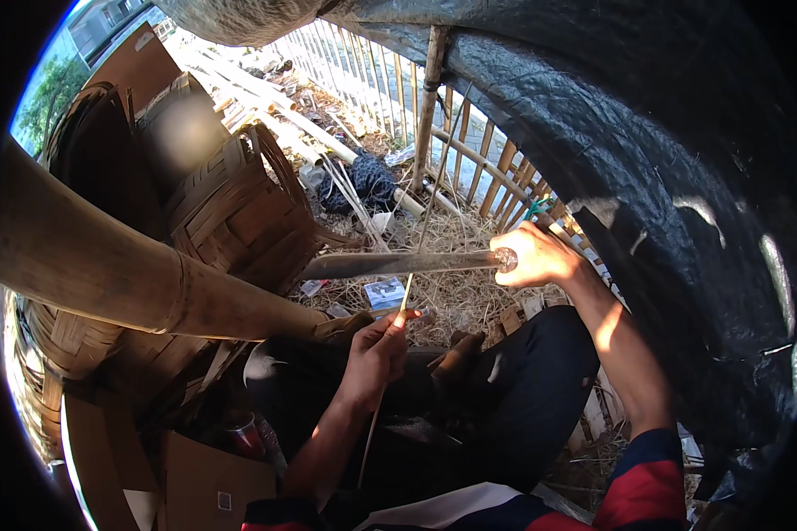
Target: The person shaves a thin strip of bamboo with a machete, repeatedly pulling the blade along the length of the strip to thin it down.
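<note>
My right hand [533, 257] is closed around the handle of a long knife [390, 264], its blade pointing left, roughly level, in front of my knees. A thin bamboo strip [405, 296] is pinched between the thumb and fingers of my left hand [378, 352], just below the blade. The strip slants upward past the knife, and its lower end hangs down toward my lap. Blade and strip cross in this view; whether they touch I cannot tell. Under my hands are my bent legs [540, 380] in dark trousers.
A thick bamboo pole [106, 257] juts in from the left, with woven bamboo baskets [239, 199] behind it. A cardboard box [212, 482] stands lower left. Black plastic sheeting [682, 221] hangs at right, near a bamboo fence [478, 159]. Shavings [456, 296] litter the ground.
</note>
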Demonstrator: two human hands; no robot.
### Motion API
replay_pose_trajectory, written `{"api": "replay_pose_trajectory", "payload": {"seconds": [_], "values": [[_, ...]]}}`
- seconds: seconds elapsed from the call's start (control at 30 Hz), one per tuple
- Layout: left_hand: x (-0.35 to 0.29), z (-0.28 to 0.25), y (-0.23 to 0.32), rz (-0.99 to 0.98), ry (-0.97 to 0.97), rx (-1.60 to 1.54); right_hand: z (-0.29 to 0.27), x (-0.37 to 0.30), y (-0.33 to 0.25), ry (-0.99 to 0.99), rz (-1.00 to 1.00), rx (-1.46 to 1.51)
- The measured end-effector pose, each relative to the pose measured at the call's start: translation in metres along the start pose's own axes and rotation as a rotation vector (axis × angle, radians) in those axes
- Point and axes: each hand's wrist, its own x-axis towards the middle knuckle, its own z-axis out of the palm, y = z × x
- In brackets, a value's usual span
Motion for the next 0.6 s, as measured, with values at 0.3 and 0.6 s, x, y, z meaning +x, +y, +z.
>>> {"api": "replay_pose_trajectory", "payload": {"seconds": [0.3,0.6], "values": [[-0.001,0.003,-0.001,0.017,0.041,0.064,-0.01,0.01,-0.008,-0.158,0.114,-0.054],[-0.001,0.004,-0.001,0.037,0.029,0.095,0.001,-0.002,-0.003,-0.029,-0.039,0.017]]}}
